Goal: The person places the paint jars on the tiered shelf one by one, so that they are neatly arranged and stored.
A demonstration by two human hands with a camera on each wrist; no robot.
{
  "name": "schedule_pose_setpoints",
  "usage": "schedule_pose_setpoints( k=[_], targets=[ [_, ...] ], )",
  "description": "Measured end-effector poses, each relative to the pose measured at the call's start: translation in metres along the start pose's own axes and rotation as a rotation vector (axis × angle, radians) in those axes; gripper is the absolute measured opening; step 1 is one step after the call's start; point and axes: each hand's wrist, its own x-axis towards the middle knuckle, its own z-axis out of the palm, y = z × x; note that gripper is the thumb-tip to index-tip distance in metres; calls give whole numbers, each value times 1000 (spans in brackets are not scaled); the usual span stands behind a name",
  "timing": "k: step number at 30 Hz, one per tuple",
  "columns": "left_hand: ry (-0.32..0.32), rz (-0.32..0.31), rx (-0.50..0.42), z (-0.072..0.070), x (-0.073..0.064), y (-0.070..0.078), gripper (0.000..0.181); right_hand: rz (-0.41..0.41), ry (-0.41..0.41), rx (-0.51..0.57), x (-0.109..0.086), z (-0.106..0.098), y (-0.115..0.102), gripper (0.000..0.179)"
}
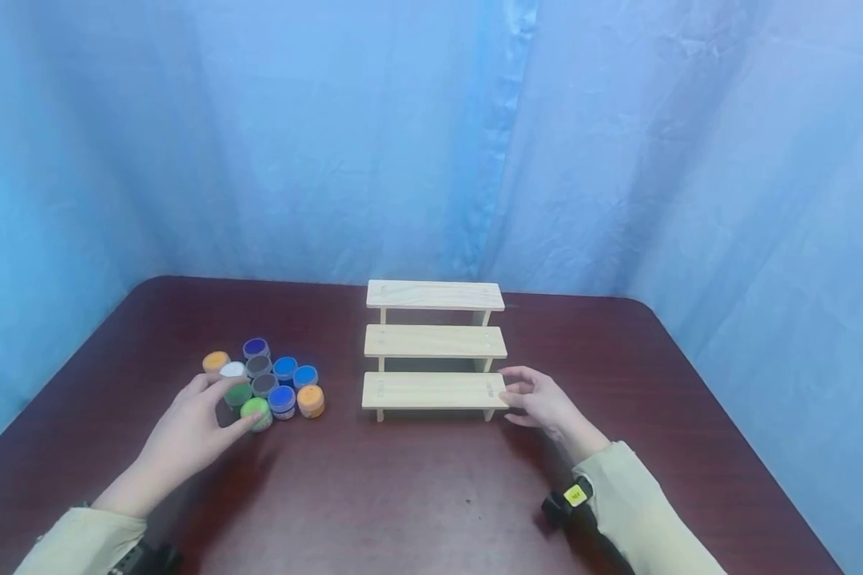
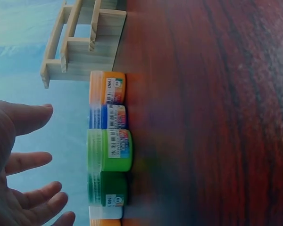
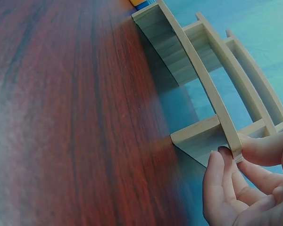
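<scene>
My left hand (image 1: 187, 427) is over a group of small paint jars at the left, thumb and fingers spread. Its nearest jar is light green (image 1: 257, 409), with a dark green jar (image 1: 237, 395) just behind. In the left wrist view the fingers (image 2: 30, 161) stand apart from the lids, holding nothing. On the right, my right hand (image 1: 542, 403) grips the end of the lowest board of a three-tier wooden display stand (image 1: 431, 390). The right wrist view shows the thumb (image 3: 264, 149) on the board's top face and curled fingers (image 3: 214, 183) under its corner.
Beside the green jars stand blue jars (image 1: 282, 402), grey-lidded jars (image 1: 264, 385), a white-lidded jar (image 1: 233, 369) and an orange jar (image 1: 311, 402). The dark red-brown table (image 1: 403, 495) has rounded far corners. Blue curtains (image 1: 331, 144) hang around its back and sides.
</scene>
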Motion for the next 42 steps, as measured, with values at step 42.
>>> schedule_pose_setpoints(
  k=[42],
  targets=[
    [-139,21,-11,15,7,-9,40,-23,35,-20,3,2,1,42]
  ],
)
